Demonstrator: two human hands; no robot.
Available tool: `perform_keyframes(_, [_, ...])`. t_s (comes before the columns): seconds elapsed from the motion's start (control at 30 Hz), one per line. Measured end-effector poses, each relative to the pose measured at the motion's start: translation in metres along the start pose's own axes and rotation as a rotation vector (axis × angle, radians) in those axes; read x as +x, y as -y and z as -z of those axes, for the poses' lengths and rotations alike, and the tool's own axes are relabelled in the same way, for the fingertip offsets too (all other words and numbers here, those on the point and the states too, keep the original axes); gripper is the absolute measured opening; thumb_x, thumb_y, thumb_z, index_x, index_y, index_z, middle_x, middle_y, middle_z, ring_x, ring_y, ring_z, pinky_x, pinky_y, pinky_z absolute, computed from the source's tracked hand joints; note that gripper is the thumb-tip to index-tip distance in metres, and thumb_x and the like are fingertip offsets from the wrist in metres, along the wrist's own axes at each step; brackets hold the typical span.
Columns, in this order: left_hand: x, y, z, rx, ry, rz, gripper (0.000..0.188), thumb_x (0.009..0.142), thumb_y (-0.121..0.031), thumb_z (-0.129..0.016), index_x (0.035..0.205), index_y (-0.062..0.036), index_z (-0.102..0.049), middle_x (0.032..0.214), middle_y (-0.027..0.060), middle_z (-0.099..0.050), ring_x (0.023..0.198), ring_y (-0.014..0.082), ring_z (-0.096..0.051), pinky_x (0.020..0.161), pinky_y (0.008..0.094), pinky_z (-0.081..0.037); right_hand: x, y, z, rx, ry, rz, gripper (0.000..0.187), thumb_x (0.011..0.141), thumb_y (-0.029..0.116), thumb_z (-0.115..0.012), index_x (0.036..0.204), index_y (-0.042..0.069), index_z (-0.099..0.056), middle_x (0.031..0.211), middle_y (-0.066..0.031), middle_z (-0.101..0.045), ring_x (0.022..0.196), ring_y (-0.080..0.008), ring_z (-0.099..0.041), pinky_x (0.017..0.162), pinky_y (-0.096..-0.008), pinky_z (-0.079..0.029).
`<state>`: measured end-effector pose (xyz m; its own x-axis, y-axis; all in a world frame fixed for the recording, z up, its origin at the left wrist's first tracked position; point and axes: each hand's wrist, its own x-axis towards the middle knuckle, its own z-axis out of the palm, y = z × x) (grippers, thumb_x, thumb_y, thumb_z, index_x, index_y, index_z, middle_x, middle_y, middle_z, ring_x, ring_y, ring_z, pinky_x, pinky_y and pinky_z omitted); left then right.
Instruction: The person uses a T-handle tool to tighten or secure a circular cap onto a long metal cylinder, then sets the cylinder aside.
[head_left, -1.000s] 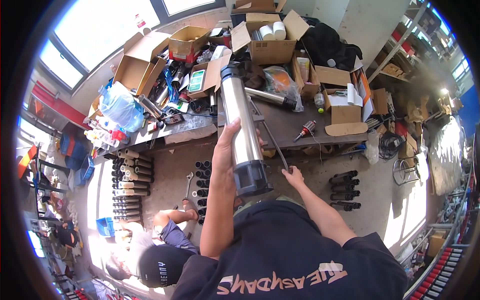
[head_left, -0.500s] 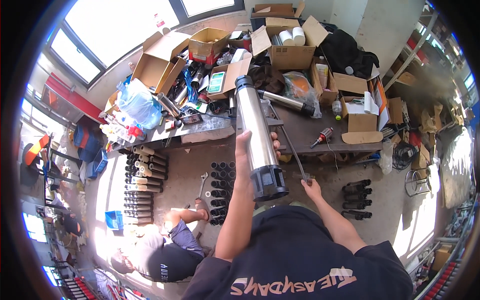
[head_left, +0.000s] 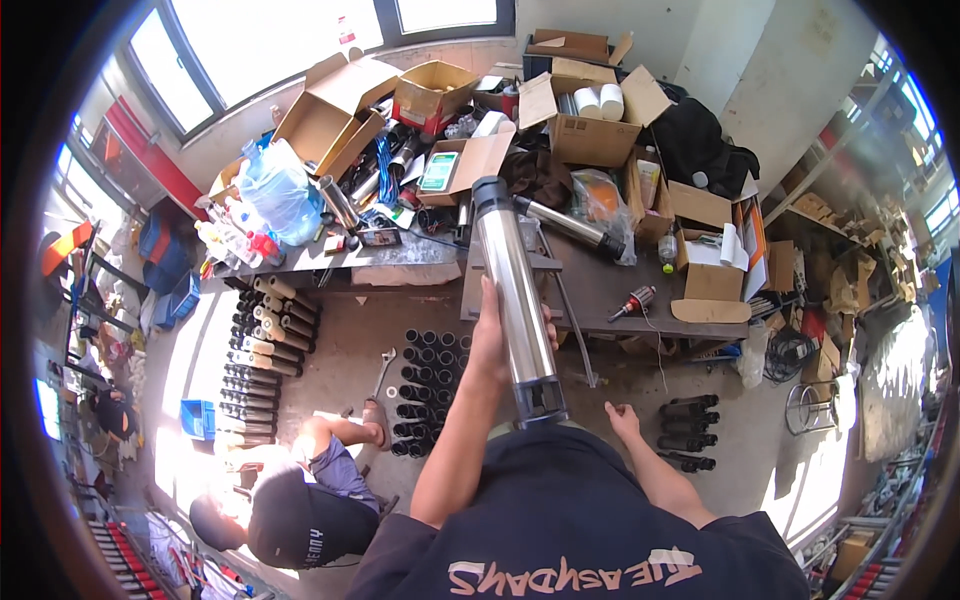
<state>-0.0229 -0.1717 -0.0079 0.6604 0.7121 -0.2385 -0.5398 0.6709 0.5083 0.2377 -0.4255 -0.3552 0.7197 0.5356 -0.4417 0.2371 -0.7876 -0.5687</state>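
My left hand (head_left: 487,342) is wrapped round a long shiny metal cylinder with black end pieces, which looks like a submersible pump (head_left: 511,285). It is tilted, its slotted black end close to my body and its capped end over the workbench (head_left: 590,285). My thumb lies on the near side and fingertips show at the far side. Low on the right, my right hand (head_left: 622,416) hangs with fingers slightly apart and nothing in them. A long grey metal bar (head_left: 572,320) slants down past the bench edge, its lower end just apart from that hand.
Another metal cylinder (head_left: 572,226) and a red-and-metal rotor-like part (head_left: 636,302) lie on the bench. Cardboard boxes (head_left: 592,138) crowd its back. Black fittings (head_left: 425,375) stand in rows on the floor, near a wrench (head_left: 384,370). A seated co-worker (head_left: 310,515) is at the lower left.
My right hand has let go of the metal bar and moved down from it. The cylinder, still in my left hand, has shifted slightly lower in view.
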Motion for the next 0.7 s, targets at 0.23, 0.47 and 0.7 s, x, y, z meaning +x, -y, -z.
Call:
perform_keyframes(0.23, [-0.003, -0.015, -0.015, -0.199, 0.188, -0.048, 0.074, 0.099, -0.070, -0.028, 0.133, -0.0075, -0.047, 0.093, 0.0168, -0.058, 0.072, 0.0286, -0.061, 0.062, 0.0434, -0.056, -0.008, 0.012, 0.008, -0.029, 0.083, 0.016, 0.070, 0.083, 0.057, -0.070, 0.117, -0.004, -0.064, 0.112, -0.0197, -0.071, 0.109, -0.0305, -0.067, 0.094, -0.0379, -0.051])
perform_keyframes(0.47, [-0.006, -0.026, -0.021, -0.151, 0.291, -0.126, 0.071, 0.101, -0.063, -0.029, 0.146, -0.0082, -0.037, 0.097, 0.0184, -0.059, 0.074, 0.0298, -0.061, 0.066, 0.0443, -0.054, -0.024, 0.011, 0.008, -0.042, 0.131, 0.048, 0.072, 0.083, 0.057, -0.071, 0.118, -0.006, -0.063, 0.111, -0.0200, -0.071, 0.108, -0.0307, -0.067, 0.094, -0.0383, -0.051])
perform_keyframes(0.7, [-0.009, -0.020, 0.005, -0.210, 0.165, -0.067, 0.070, 0.100, -0.066, -0.035, 0.131, -0.0042, -0.044, 0.108, 0.0168, -0.062, 0.090, 0.0287, -0.067, 0.076, 0.0427, -0.060, -0.024, -0.012, 0.021, -0.089, 0.094, -0.009, 0.070, 0.082, 0.058, -0.069, 0.113, -0.004, -0.065, 0.109, -0.0222, -0.070, 0.107, -0.0332, -0.067, 0.091, -0.0402, -0.051])
